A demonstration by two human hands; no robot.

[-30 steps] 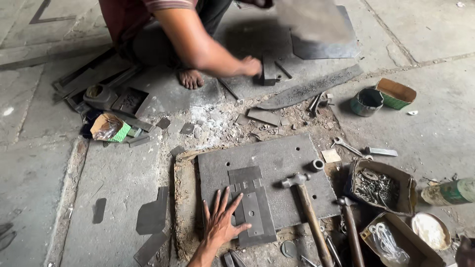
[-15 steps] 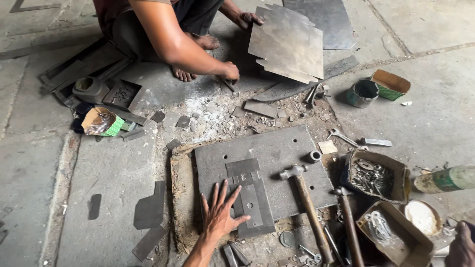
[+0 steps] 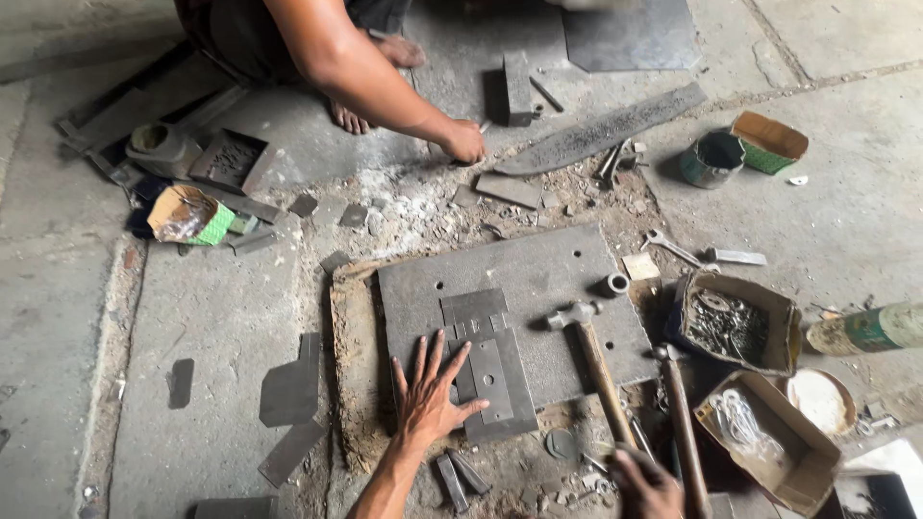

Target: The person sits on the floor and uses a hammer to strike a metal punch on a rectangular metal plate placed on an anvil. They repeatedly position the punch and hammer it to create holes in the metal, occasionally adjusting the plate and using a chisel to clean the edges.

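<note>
Head camera, looking down at a concrete workshop floor. The person's left hand (image 3: 430,399) lies flat, fingers spread wide, gripping nothing, pressing on the near left part of a thick grey steel plate (image 3: 538,279). Its fingertips touch a smaller slotted metal piece (image 3: 495,370) that lies on the plate's near edge.

The right hand (image 3: 646,483) is at the bottom edge of the picture, curled around the end of a hammer's wooden handle; the hammer (image 3: 586,346) rests with its head on the plate.

This looks like steadying the workpiece before a blow. A strike would need the hammer lifted and the left fingers kept clear.

Beyond the plate's far edge a co-worker's hand (image 3: 464,144) reaches to the floor.

The right hand is partly cut off, so how tight its grip is cannot be told.
</note>
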